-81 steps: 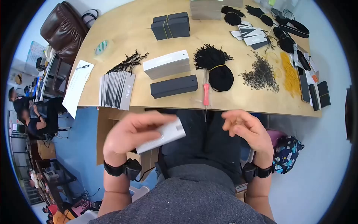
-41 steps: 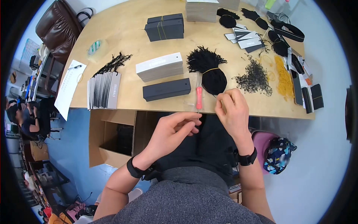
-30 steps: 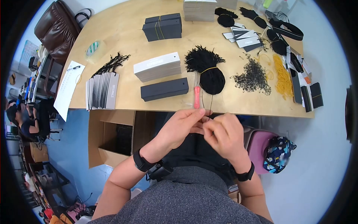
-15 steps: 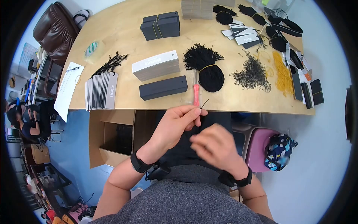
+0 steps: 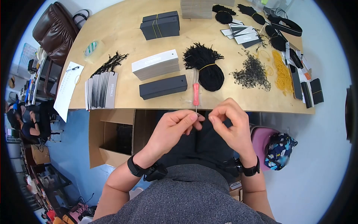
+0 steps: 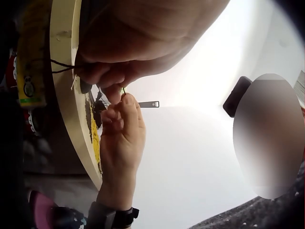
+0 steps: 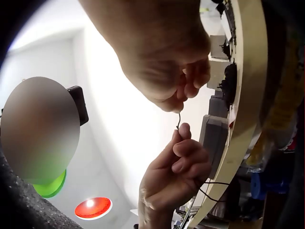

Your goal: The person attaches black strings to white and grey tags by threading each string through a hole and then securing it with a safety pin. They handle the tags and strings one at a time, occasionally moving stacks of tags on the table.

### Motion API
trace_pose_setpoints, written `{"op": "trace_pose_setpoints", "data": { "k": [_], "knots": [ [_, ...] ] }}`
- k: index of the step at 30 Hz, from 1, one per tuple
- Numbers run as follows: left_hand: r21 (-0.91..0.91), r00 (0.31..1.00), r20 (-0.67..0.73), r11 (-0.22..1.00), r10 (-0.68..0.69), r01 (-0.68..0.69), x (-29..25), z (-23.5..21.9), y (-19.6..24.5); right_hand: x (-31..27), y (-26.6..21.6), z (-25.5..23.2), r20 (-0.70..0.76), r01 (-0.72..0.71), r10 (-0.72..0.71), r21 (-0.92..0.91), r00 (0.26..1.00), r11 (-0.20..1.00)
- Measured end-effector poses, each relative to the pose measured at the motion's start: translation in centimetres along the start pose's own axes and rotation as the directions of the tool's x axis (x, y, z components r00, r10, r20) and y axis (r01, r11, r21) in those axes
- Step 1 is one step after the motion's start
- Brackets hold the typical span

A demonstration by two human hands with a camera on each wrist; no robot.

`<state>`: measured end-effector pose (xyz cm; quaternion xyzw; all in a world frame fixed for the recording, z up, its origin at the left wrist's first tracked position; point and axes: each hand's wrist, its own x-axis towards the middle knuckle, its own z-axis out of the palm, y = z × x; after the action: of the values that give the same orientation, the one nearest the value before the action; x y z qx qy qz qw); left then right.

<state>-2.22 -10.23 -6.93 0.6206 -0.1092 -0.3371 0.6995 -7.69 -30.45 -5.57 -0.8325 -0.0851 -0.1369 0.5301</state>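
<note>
Head view showed both hands meeting just below the counter's (image 5: 238,104) near edge, over the lap: the left hand (image 5: 172,128) and the right hand (image 5: 229,121) each pinched thumb to forefinger, fingertips nearly touching, yet the black string (image 7: 178,120) between them was too thin to make out from above. In the right wrist view it appeared as a short dark strand running roughly upright between the two pinches, slightly kinked, its upper end hidden inside the right hand's curled fingers; the left wrist view showed only a sliver of it at the fingertips, with a looser length of the same cord trailing past the counter's edge. So each grip was narrow and closed on the string. Just beyond the hands, a red-handled tool (image 5: 195,93) lay on the counter, its long axis pointing away from the person. Farther off sat a black tassel bundle (image 5: 207,69), a dark box (image 5: 163,86) and a white box (image 5: 156,64).
</note>
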Motion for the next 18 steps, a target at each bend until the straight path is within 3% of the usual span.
{"op": "trace_pose_setpoints", "data": {
  "k": [4, 8, 15, 18],
  "knots": [
    [-0.032, 0.996, -0.069, 0.998, 0.052, -0.055, 0.3, -0.5, -0.1, -0.3, -2.1, -0.4, 0.120, 0.017, -0.023, 0.055, 0.993, 0.998],
    [-0.014, 0.996, 0.008, 0.996, 0.092, -0.092, 0.0, 0.0, 0.4, 0.2, -0.9, 0.7, -0.018, 0.138, -0.140, -0.084, 0.990, 0.987],
    [0.012, 0.993, -0.002, 0.993, 0.114, -0.114, -0.2, 0.6, 0.6, 0.5, -0.2, 1.5, -0.060, 0.147, -0.154, -0.115, 0.986, 0.982],
    [0.129, 0.991, 0.021, 0.982, 0.133, -0.135, -0.1, 0.3, 0.7, 0.6, -0.6, 1.3, -0.061, 0.133, -0.141, -0.122, 0.988, 0.984]
  ]
}}
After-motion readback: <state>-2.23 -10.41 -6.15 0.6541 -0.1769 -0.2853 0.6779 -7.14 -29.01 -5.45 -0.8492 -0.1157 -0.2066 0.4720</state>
